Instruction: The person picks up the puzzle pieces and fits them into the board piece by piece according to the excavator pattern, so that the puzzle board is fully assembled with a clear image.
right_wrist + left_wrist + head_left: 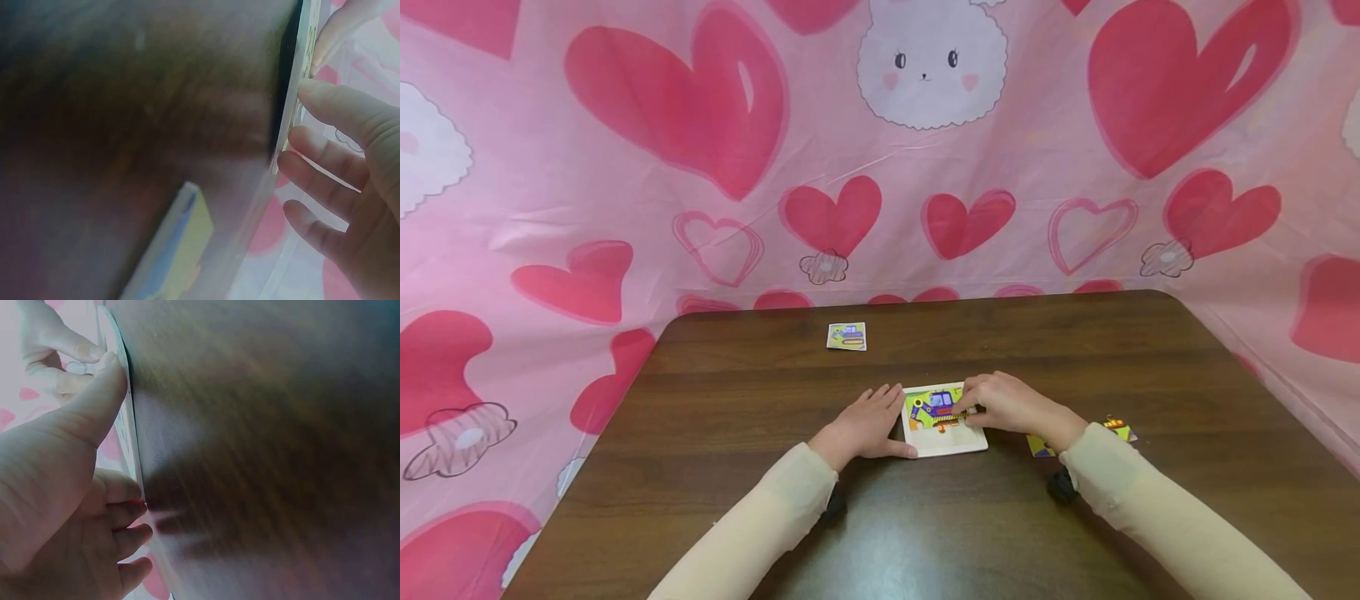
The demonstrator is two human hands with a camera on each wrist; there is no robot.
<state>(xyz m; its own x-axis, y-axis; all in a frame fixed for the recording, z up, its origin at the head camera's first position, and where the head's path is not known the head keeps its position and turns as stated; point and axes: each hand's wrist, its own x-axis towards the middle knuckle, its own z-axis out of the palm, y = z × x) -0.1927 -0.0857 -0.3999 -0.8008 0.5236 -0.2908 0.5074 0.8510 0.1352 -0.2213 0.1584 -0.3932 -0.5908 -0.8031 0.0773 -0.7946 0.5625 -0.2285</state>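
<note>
A white puzzle tray (pixel 955 442) lies on the table with a yellow-green and purple excavator picture (pixel 937 402) partly filling it. My left hand (pixel 871 421) rests along the tray's left side, fingers stretched out and thumb at the front left corner. In the left wrist view, the left thumb (pixel 106 381) lies at the tray's edge. Over the right part of the picture, my right hand (pixel 1006 403) pinches a puzzle piece (pixel 972 410) between thumb and index finger, mostly hidden by the fingers. The other right fingers (pixel 312 222) hang spread beside the tray's edge.
Loose puzzle pieces (pixel 1120 429) lie to the right, partly under the right forearm; one piece (pixel 178 250) shows in the right wrist view. A small excavator picture card (pixel 846 336) lies near the table's far edge. A pink heart-patterned curtain (pixel 880 158) hangs behind.
</note>
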